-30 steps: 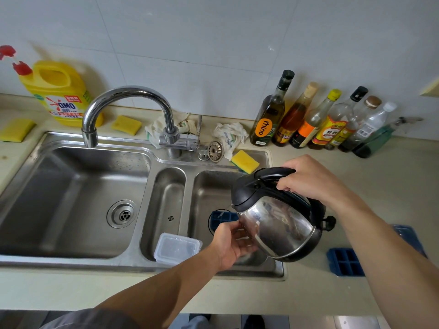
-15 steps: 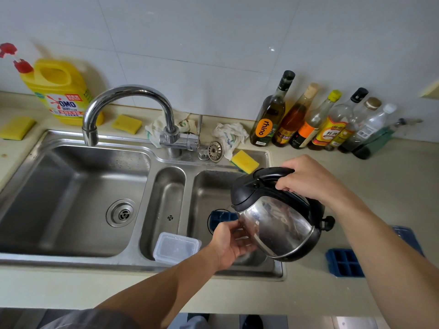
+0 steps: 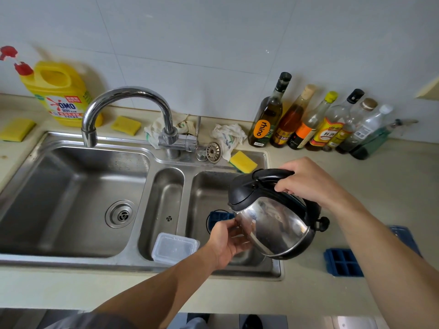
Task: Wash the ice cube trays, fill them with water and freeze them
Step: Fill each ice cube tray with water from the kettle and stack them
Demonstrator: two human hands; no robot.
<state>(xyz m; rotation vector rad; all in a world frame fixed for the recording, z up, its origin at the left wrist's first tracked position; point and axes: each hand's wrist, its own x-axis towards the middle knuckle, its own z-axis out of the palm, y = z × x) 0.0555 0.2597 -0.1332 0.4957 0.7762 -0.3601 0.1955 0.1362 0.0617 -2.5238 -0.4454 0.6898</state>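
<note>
My right hand (image 3: 308,184) grips the black handle of a steel electric kettle (image 3: 273,224), which is tilted spout-down over the right sink basin (image 3: 209,193). My left hand (image 3: 228,241) reaches under the kettle, its fingers closed at the near end of a blue ice cube tray (image 3: 219,217) low in that basin. The kettle hides most of this tray and the grip. A second blue ice cube tray (image 3: 343,262) lies on the counter right of the sink. A third blue tray (image 3: 403,235) shows partly behind my right forearm.
A clear lidded plastic box (image 3: 174,248) sits in the narrow middle basin. The faucet (image 3: 123,98) points over the large left basin (image 3: 71,198). A yellow detergent jug (image 3: 59,93), yellow sponges (image 3: 242,161), rags and several bottles (image 3: 308,119) line the back wall.
</note>
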